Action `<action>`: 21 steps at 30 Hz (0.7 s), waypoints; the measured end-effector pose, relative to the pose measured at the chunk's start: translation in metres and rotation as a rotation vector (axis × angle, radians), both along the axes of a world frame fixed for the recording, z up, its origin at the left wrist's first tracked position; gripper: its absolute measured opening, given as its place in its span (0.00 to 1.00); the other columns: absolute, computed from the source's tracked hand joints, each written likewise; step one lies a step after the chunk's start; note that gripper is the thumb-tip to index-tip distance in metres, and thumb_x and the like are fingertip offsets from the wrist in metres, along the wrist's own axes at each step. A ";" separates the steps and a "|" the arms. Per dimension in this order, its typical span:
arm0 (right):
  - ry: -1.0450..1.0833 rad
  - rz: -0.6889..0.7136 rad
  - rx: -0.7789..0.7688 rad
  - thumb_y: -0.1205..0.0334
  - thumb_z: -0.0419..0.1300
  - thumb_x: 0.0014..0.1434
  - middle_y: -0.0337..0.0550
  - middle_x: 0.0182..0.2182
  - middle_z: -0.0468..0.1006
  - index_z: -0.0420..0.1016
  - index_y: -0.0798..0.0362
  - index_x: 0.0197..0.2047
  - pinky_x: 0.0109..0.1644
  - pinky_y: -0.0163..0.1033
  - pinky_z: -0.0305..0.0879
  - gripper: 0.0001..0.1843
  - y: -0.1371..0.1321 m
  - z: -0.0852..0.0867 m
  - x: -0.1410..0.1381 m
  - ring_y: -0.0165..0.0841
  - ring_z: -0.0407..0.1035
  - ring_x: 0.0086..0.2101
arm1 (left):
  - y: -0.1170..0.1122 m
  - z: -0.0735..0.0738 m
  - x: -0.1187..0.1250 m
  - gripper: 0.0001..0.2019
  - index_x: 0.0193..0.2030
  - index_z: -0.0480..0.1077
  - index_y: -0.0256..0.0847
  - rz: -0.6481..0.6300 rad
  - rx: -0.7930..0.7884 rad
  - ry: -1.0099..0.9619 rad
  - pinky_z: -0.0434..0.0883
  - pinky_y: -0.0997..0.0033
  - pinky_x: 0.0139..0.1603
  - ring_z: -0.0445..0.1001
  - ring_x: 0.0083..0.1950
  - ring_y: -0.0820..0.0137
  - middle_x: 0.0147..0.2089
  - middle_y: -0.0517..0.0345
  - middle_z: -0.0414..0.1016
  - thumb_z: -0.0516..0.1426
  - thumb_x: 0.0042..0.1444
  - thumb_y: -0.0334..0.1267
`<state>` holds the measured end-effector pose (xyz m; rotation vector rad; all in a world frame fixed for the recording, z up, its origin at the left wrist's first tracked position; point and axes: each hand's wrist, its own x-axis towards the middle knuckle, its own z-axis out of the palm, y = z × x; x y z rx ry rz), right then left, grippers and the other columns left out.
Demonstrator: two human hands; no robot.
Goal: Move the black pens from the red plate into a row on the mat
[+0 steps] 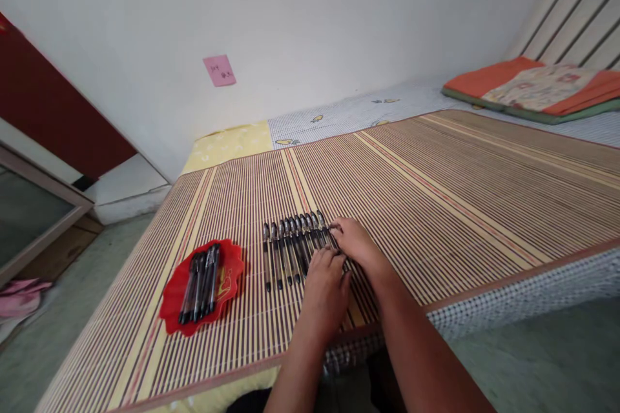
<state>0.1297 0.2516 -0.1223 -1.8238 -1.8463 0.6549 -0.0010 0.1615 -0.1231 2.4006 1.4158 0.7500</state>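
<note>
Head view: our left hand (327, 277) and right hand (356, 239) curl over slim clear-plastic pens (292, 251), long axes and black caps (274, 230) wallward; pinch unclear.

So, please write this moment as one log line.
left hand: at lower right of pen row; right hand: at row's upper right; red dish: several pens; grips: unclear

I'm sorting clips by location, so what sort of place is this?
Probably a bedroom: a striped mat lies over a patterned sheet, and folded orange-and-floral bedding rests at the far right.
</note>
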 end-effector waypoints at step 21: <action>0.041 0.059 0.038 0.71 0.58 0.60 0.48 0.47 0.82 0.79 0.54 0.52 0.51 0.33 0.63 0.17 -0.003 -0.003 0.001 0.34 0.75 0.46 | 0.013 0.000 -0.024 0.18 0.58 0.71 0.34 0.115 -0.036 0.108 0.60 0.42 0.70 0.64 0.68 0.52 0.63 0.41 0.72 0.57 0.61 0.31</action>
